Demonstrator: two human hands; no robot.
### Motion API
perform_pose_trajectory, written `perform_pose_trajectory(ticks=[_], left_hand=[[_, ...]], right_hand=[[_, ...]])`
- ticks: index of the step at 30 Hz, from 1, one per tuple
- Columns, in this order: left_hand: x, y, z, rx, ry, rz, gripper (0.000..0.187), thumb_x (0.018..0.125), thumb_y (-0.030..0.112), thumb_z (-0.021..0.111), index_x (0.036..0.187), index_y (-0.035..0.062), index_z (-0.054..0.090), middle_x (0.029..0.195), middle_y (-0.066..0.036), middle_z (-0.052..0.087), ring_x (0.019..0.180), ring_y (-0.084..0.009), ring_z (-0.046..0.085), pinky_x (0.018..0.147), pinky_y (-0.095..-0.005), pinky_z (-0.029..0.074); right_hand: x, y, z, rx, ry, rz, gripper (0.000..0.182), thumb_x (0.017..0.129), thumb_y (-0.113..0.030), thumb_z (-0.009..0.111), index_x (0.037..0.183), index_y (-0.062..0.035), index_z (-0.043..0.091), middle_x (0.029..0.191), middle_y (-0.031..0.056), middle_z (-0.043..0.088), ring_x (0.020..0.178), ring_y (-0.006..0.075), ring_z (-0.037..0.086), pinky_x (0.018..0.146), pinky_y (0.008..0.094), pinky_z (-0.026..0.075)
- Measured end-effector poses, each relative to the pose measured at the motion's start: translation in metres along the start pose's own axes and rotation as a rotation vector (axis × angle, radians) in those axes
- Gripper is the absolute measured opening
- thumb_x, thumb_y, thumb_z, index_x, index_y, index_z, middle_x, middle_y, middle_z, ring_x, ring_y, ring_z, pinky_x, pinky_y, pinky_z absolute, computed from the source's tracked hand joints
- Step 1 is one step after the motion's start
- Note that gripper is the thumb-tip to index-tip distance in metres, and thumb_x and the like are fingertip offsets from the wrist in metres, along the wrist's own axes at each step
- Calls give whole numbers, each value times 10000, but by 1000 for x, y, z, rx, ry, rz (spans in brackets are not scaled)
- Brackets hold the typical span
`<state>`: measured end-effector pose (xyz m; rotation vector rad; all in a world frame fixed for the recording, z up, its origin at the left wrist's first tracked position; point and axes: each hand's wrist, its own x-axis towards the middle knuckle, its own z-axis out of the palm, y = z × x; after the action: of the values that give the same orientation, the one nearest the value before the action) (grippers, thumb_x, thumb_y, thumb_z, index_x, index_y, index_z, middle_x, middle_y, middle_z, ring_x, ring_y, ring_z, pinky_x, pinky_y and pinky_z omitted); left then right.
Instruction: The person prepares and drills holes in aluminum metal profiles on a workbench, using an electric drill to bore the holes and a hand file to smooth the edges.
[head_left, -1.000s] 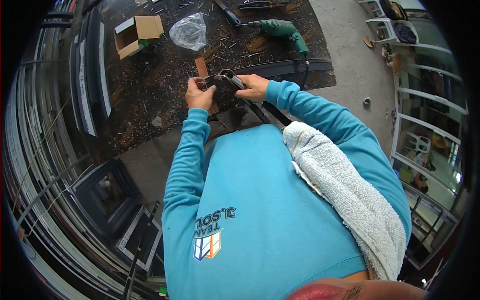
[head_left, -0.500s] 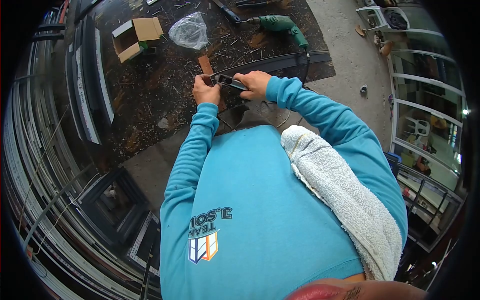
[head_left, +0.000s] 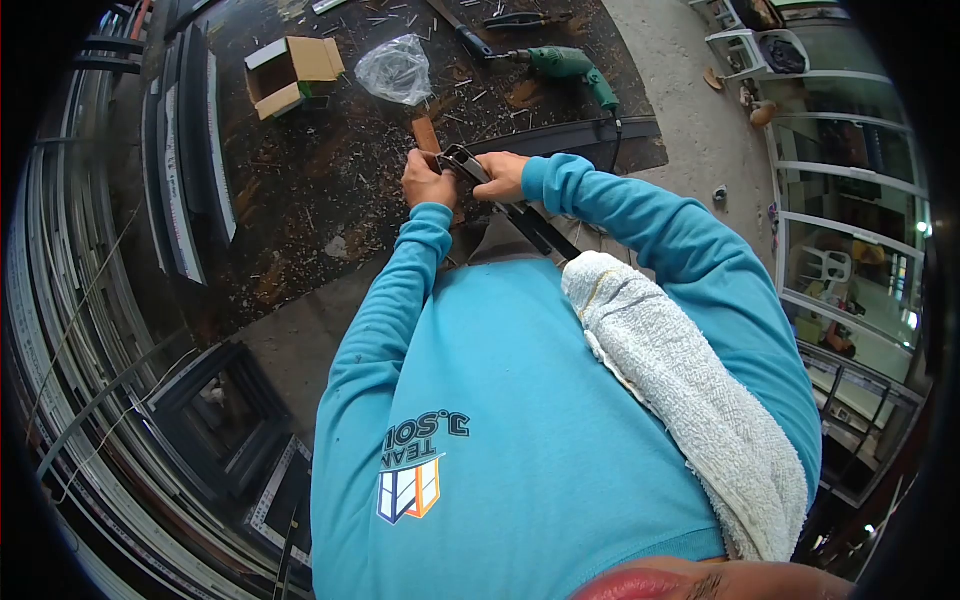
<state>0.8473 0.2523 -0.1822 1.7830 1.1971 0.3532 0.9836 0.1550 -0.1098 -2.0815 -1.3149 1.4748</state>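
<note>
Metal profile (head_left: 500, 195), left hand (head_left: 428, 183), right hand (head_left: 503, 175) gripping

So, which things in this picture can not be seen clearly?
- Head view: the fingers of the left hand curl behind the dark metal profile; their grip is hidden.
- The profile's near end is covered by the blue shirt.
- The content of the plastic bag is too small to tell.

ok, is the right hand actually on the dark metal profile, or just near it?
Touching. The head view shows the right hand wrapped around the dark metal profile near its open end, fingers overlapping it with no gap.
</note>
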Motion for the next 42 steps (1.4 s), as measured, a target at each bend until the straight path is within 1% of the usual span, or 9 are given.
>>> perform_pose_trajectory(ticks=[5, 8, 10, 17, 24, 29, 35, 39, 42], left_hand=[[3, -5, 2, -105, 0, 13, 267, 666, 47, 721, 879, 46, 559, 791, -115, 653, 746, -271, 652, 714, -373, 518], [4, -3, -3, -124, -3, 109, 264, 650, 31, 707, 860, 45, 547, 777, -122, 648, 732, -280, 649, 698, -378, 518], [4, -5, 1, -148, 37, 145, 241, 646, 13, 676, 846, 46, 546, 779, -133, 650, 735, -294, 650, 691, -399, 517], [10, -21, 10, -65, -8, 126, 307, 641, 43, 725, 864, 47, 514, 785, -130, 636, 765, -302, 650, 706, -406, 509], [8, -12, 1, -39, -45, 132, 279, 656, 63, 716, 860, 42, 525, 773, -133, 640, 750, -319, 652, 715, -424, 511], [9, -9, -3, -22, -55, 133, 300, 652, 76, 731, 870, 43, 527, 784, -134, 640, 760, -321, 651, 716, -416, 513], [8, -16, 1, -37, -71, 122, 297, 654, 86, 730, 869, 42, 531, 782, -124, 638, 748, -301, 648, 715, -406, 512], [13, -13, 2, -48, -84, 94, 301, 659, 82, 740, 880, 42, 539, 783, -115, 640, 749, -272, 645, 722, -383, 510], [12, -13, -1, -26, -98, 70, 309, 658, 61, 744, 883, 40, 534, 789, -114, 642, 749, -267, 645, 716, -376, 508]], right_hand=[[4, -19, -11, -437, 16, 58, 411, 712, -363, 672, 990, -61, 654, 909, 189, 680, 914, 317, 660, 801, 396, 510], [25, 23, 2, 66, -108, -23, 323, 702, -314, 691, 889, -51, 695, 792, 174, 686, 733, 269, 677, 678, 389, 535], [26, 44, 33, 149, 140, -190, 315, 705, -314, 693, 892, -61, 697, 804, 180, 687, 752, 279, 666, 712, 399, 527], [-30, 21, 59, 268, 221, 289, 550, 691, -469, 703, 999, -14, 687, 912, 179, 688, 848, 293, 656, 779, 382, 500], [-19, 28, 93, 218, 611, 155, 370, 671, -351, 768, 853, -35, 703, 772, 187, 684, 744, 326, 670, 716, 415, 504], [-53, -5, 50, -202, 370, 23, 579, 711, -173, 706, 1152, -25, 362, 932, 282, 625, 939, 435, 617, 815, 469, 500], [-44, -54, -3, -346, 5, 381, 612, 751, -256, 626, 1274, 14, 457, 1049, 256, 651, 992, 376, 642, 833, 442, 509], [-65, -12, 37, 1, 262, 77, 604, 750, -265, 644, 1285, -42, 471, 1027, 221, 656, 959, 383, 636, 833, 423, 493], [-50, 81, 77, 328, -64, -16, 533, 819, -351, 661, 1247, -53, 554, 1105, 121, 643, 999, 259, 602, 894, 373, 451]])
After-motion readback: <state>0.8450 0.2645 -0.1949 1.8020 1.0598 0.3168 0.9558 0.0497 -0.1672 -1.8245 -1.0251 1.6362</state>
